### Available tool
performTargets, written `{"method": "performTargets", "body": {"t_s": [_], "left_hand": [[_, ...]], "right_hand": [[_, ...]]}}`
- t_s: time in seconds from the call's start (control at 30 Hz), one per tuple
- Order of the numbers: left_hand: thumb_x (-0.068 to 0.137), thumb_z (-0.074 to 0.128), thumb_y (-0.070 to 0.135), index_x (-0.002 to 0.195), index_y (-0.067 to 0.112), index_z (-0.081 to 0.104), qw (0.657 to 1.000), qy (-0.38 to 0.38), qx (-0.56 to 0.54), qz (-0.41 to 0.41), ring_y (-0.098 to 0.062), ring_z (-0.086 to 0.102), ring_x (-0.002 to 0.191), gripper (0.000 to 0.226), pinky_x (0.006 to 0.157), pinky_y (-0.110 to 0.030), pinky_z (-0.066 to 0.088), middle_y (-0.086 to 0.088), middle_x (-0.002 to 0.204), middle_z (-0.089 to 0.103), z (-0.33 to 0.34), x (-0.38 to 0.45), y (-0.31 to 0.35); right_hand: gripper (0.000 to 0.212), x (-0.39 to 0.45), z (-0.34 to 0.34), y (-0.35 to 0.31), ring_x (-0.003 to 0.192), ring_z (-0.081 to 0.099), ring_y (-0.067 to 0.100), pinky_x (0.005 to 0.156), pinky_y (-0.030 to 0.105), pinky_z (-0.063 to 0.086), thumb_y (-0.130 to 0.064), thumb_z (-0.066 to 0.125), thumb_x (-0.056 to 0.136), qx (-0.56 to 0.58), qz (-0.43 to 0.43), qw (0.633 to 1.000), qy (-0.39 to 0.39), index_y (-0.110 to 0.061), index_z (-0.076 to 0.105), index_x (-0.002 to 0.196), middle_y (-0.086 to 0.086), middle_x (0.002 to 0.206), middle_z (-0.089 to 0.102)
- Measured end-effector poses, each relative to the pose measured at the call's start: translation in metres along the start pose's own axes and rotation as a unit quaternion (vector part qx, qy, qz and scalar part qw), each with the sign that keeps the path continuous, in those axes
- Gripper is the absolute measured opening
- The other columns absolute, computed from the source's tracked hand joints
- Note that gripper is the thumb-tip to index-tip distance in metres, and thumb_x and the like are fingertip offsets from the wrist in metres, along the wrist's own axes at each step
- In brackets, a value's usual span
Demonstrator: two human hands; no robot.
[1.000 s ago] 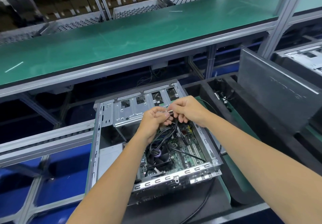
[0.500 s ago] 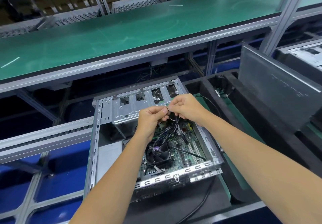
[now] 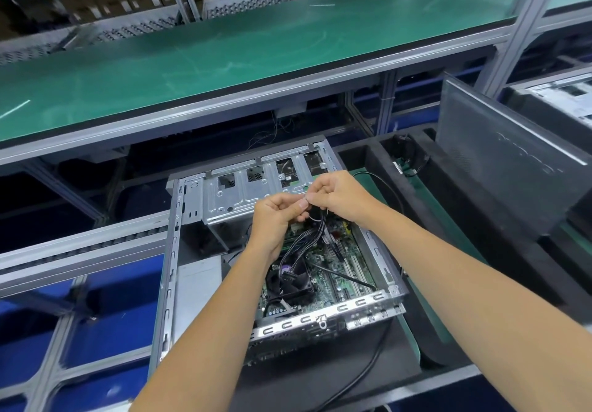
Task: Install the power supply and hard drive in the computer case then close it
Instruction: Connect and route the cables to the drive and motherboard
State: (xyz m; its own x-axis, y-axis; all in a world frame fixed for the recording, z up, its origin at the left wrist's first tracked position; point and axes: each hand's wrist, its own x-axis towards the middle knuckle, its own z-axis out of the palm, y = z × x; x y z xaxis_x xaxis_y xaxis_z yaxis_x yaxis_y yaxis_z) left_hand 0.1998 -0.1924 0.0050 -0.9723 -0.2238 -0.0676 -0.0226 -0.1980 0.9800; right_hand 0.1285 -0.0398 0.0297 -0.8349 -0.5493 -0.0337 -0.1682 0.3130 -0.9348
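Open grey steel computer case [image 3: 358,307]: both hands, left hand [image 3: 278,214] and right hand [image 3: 339,194], pinch the black cable bundle [image 3: 307,238] (tie unclear), next likely routing to board.

One head-worn wide-angle view only, so we have no overlap with a second view. We look forward and steeply down, close over the open computer case [image 3: 275,251], both forearms entering from the bottom edge. Green bench [image 3: 224,59] runs across the top, bowed by the lens.
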Motion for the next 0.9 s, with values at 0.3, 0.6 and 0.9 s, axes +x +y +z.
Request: {"method": "performTargets", "body": {"t_s": [0.3,0.6,0.9], "left_hand": [[0.076,0.073,0.004,0.085,0.006,0.071,1.000,0.005,0.001,0.004,-0.013,0.062,0.062,0.010,0.062,-0.021,0.053,-0.008,0.071,0.070,-0.0001,-0.0004,-0.0024],[0.077,0.073,0.003,0.083,0.007,0.072,1.000,0.005,0.014,0.004,-0.013,0.063,0.062,0.007,0.061,-0.020,0.052,-0.008,0.071,0.070,-0.0008,-0.0002,-0.0026],[0.080,0.072,0.001,0.080,0.010,0.071,0.994,-0.002,0.108,0.015,-0.012,0.064,0.059,0.009,0.060,-0.021,0.053,-0.005,0.068,0.070,0.0004,-0.0028,-0.0029]], "right_hand": [[0.012,-0.0012,-0.0008,0.0004,0.054,0.053,0.001,0.059,0.016,0.042,-0.014,0.070,0.089,0.008,0.009,1.000,0.002,-0.018,0.069,0.077,-0.008,0.058,0.061],[0.016,-0.0012,-0.0012,-0.0002,0.050,0.050,-0.002,0.055,0.011,0.041,-0.013,0.069,0.089,0.007,0.004,1.000,-0.005,-0.019,0.069,0.075,-0.013,0.050,0.058],[0.018,-0.0014,-0.0019,-0.0006,0.045,0.050,-0.001,0.046,0.013,0.040,-0.011,0.072,0.087,-0.031,0.007,0.999,-0.016,-0.018,0.066,0.071,-0.009,0.050,0.060]]}}
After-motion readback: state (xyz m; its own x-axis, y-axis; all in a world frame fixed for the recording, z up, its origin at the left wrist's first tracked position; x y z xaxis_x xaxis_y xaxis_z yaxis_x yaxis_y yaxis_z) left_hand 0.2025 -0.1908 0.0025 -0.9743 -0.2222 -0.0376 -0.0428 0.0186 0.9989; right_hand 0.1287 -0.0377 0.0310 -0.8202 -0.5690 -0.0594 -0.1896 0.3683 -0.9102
